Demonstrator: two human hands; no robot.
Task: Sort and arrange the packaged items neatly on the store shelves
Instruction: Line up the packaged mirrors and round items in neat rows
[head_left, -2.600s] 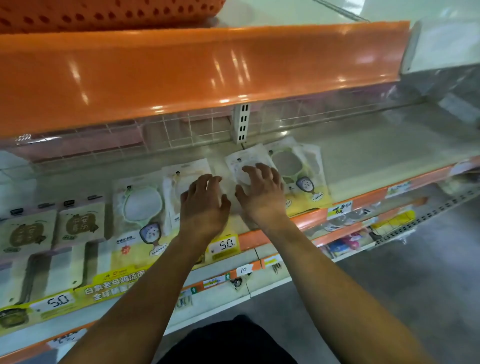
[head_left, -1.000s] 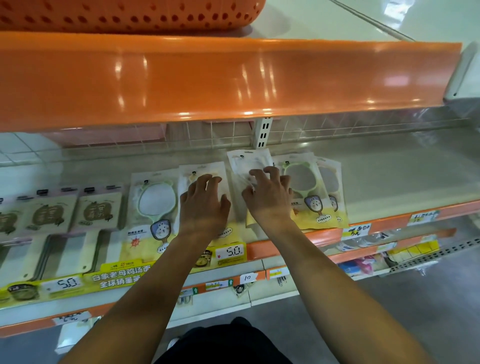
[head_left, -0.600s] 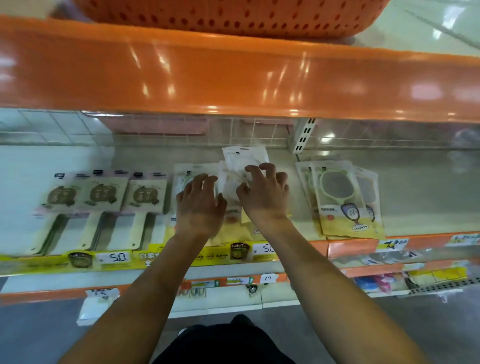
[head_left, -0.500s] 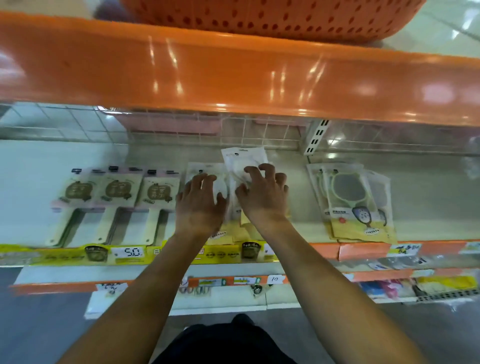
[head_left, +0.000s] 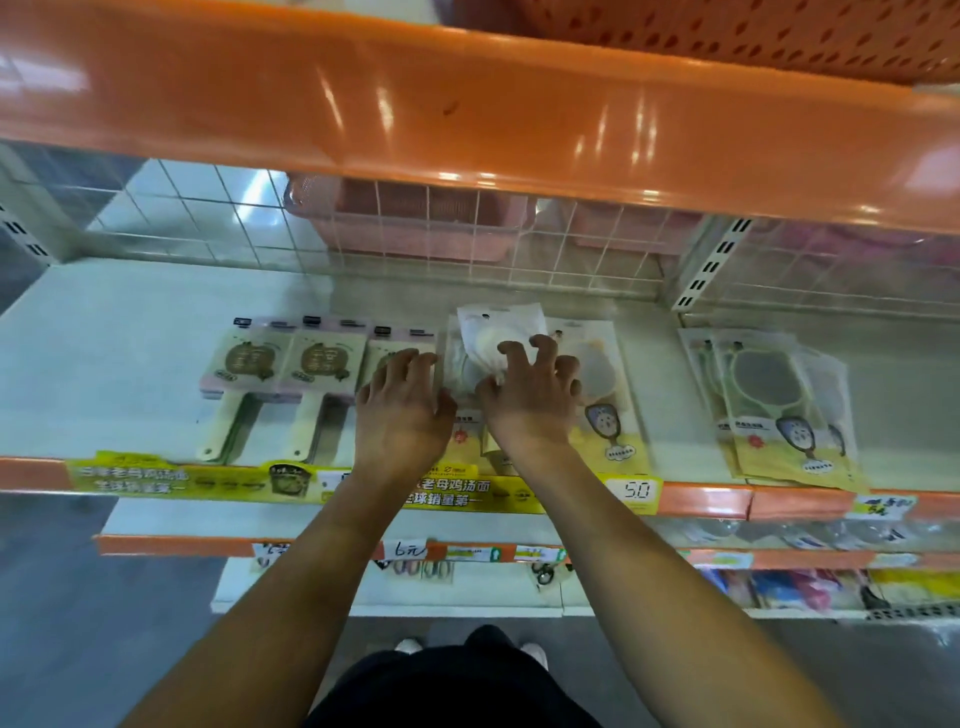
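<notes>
White shelf (head_left: 119, 364) under an orange ledge (head_left: 467, 114) carries flat packets. Left hand (head_left: 402, 410) lies flat, fingers straight, on a middle packet (head_left: 457, 364) beside the brush packs (head_left: 291, 364). Right hand (head_left: 532, 395) has curled fingers pinching a white packet (head_left: 498, 330) (partly lifted, it seems). Another stack (head_left: 769, 405) sits well apart at right.

Both forearms reach forward over the shelf edge (head_left: 701, 501), wrists close together. Left hand (head_left: 402, 400) lies palm down, fingers straight. Right hand (head_left: 532, 392) just beside it, fingers curled, fingertips pressing down beyond the edge.
</notes>
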